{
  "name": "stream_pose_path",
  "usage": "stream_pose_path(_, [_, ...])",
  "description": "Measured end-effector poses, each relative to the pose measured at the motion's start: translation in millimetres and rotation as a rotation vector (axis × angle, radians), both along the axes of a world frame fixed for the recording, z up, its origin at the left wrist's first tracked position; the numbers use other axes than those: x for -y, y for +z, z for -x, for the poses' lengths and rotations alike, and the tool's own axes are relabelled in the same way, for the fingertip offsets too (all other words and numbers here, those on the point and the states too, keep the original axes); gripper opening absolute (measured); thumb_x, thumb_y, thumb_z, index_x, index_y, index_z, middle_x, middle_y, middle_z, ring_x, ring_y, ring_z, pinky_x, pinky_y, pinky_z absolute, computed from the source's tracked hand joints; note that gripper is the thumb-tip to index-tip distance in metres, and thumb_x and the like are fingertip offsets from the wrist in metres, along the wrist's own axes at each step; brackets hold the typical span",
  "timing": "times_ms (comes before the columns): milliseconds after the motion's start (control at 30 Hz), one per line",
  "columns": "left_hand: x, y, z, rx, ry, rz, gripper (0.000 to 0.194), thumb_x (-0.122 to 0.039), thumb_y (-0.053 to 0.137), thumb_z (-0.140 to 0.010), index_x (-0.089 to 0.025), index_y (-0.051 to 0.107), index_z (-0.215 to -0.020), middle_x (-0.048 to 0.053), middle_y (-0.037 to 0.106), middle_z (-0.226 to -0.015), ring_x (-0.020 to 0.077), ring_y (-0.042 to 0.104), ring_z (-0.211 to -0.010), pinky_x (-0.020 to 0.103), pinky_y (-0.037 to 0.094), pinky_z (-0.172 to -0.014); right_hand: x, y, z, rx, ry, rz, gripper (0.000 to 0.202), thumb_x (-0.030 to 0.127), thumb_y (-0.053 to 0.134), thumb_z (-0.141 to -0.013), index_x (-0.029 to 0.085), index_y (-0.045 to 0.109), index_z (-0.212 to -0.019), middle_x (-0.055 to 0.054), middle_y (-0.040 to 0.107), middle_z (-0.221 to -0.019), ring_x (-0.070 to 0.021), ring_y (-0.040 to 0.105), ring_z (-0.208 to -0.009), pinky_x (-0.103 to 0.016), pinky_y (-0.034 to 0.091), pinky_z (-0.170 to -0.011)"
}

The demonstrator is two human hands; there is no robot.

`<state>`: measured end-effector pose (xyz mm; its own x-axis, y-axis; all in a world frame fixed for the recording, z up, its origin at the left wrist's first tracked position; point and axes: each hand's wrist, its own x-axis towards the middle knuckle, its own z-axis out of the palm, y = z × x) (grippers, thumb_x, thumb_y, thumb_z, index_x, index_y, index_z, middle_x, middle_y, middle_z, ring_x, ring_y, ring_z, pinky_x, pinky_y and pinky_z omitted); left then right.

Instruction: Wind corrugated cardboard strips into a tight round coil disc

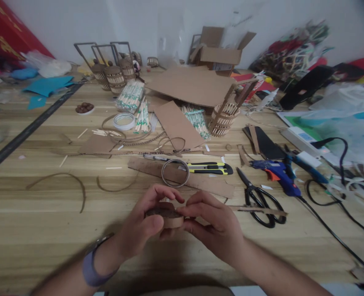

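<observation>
Between my two hands, above the near part of the table, is a small round brown cardboard piece [173, 222] with a low side wall. My left hand [146, 220] curls round its left side, thumb on the near edge and forefinger arching over the top. The fingertips of my right hand [211, 222] pinch its right edge. My fingers hide part of the piece. Just beyond lie a grey ring [162, 174], a flat cardboard strip [211, 184] and a yellow-black utility knife [211, 167]. Black-handled scissors [257, 199] rest to the right of my right hand.
A blue glue gun [277, 174] with its cord lies at the right. Farther back stand a stick-built basket [223, 120], several similar ones [114, 80], a tape roll [124, 121], packs of sticks [131, 96] and a large cardboard sheet [194, 84]. A dark bar [40, 119] crosses the left.
</observation>
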<state>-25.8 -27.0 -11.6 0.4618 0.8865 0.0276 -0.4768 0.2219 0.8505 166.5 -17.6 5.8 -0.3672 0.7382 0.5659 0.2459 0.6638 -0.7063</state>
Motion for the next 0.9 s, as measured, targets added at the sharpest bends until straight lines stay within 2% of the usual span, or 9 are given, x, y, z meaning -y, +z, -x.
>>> stream_pose_path(100, [-3,0.4,2,-0.018,-0.031,-0.03,0.038,-0.053,0.069,-0.085,-0.027,0.061,-0.113,0.004,0.059,-0.117,0.0097,0.057,-0.065,0.022,0.047,-0.053,-1,-0.3,-1,0.033,0.012,-0.026,0.008,0.026,0.064,-0.095,0.021,0.069,-0.098,-0.004,0.067,-0.085,-0.0132,0.068,-0.072,-0.021,0.058,-0.06])
stream_pose_path(200, [-8,4.0,6,-0.245,0.034,-0.071,0.046,-0.056,0.068,-0.085,-0.022,0.062,-0.116,0.007,0.065,-0.112,0.019,0.063,-0.087,0.03,0.053,-0.074,-3,-0.7,-4,0.126,-0.026,-0.113,0.009,0.02,0.061,-0.095,0.021,0.068,-0.101,-0.005,0.068,-0.085,-0.0145,0.067,-0.072,-0.023,0.057,-0.06])
stream_pose_path(267, [-12,5.9,8,-0.359,0.102,-0.068,0.048,-0.056,0.068,-0.085,-0.021,0.062,-0.116,0.009,0.067,-0.114,0.0252,0.062,-0.103,0.035,0.05,-0.089,-5,-2.6,-7,0.219,-0.079,-0.217,0.011,0.018,0.058,-0.096,0.02,0.067,-0.103,-0.005,0.068,-0.083,-0.0158,0.066,-0.072,-0.026,0.055,-0.062])
stream_pose_path(333, [-14,6.0,10,-0.384,0.121,-0.047,0.05,-0.056,0.067,-0.085,-0.021,0.059,-0.12,0.01,0.066,-0.123,0.0294,0.059,-0.115,0.039,0.048,-0.097,-6,-5.8,-9,0.328,-0.113,-0.312,0.013,0.017,0.055,-0.098,0.018,0.065,-0.105,-0.006,0.068,-0.083,-0.0171,0.064,-0.072,-0.029,0.054,-0.065])
stream_pose_path(467, [-11,3.9,11,-0.513,0.048,-0.064,0.076,-0.055,0.078,-0.076,-0.024,0.046,-0.137,0.011,0.056,-0.14,0.0346,0.051,-0.128,0.045,0.038,-0.108,-5,-8.0,-12,0.492,-0.114,-0.41,0.016,0.015,0.049,-0.1,0.017,0.063,-0.108,-0.007,0.069,-0.085,-0.0185,0.061,-0.074,-0.032,0.051,-0.067])
stream_pose_path(567, [-8,4.4,7,-0.668,0.043,-0.039,0.091,-0.052,0.087,-0.065,-0.026,0.042,-0.14,0.012,0.052,-0.142,0.0345,0.051,-0.125,0.047,0.038,-0.106,-4,-2.2,-10,0.539,-0.077,-0.462,0.019,0.012,0.045,-0.1,0.014,0.062,-0.108,-0.007,0.069,-0.082,-0.0193,0.06,-0.07,-0.033,0.047,-0.063])
stream_pose_path(700, [-6,6.3,2,-0.729,0.074,-0.012,0.081,-0.052,0.082,-0.07,-0.026,0.045,-0.137,0.008,0.06,-0.123,0.0278,0.058,-0.104,0.042,0.045,-0.093,-2,4.1,-7,0.531,-0.034,-0.496,0.023,0.013,0.04,-0.101,0.012,0.061,-0.109,-0.008,0.069,-0.079,-0.0201,0.061,-0.067,-0.034,0.046,-0.061])
stream_pose_path(800, [-4,7.2,4,-0.71,0.064,-0.042,0.074,-0.047,0.08,-0.074,-0.027,0.045,-0.136,0.006,0.06,-0.115,0.0243,0.059,-0.098,0.036,0.047,-0.087,0,3.7,-7,0.488,-0.027,-0.496,0.021,0.012,0.042,-0.1,0.011,0.06,-0.111,-0.008,0.07,-0.08,-0.0203,0.06,-0.067,-0.034,0.048,-0.061])
stream_pose_path(900, [-3,8.2,7,-0.595,0.038,-0.042,0.075,-0.045,0.082,-0.072,-0.027,0.046,-0.135,0.006,0.059,-0.116,0.022,0.06,-0.094,0.032,0.049,-0.08,3,4.1,-10,0.427,0.005,-0.463,0.022,0.01,0.047,-0.098,0.01,0.06,-0.116,-0.008,0.071,-0.083,-0.0205,0.062,-0.071,-0.034,0.05,-0.064])
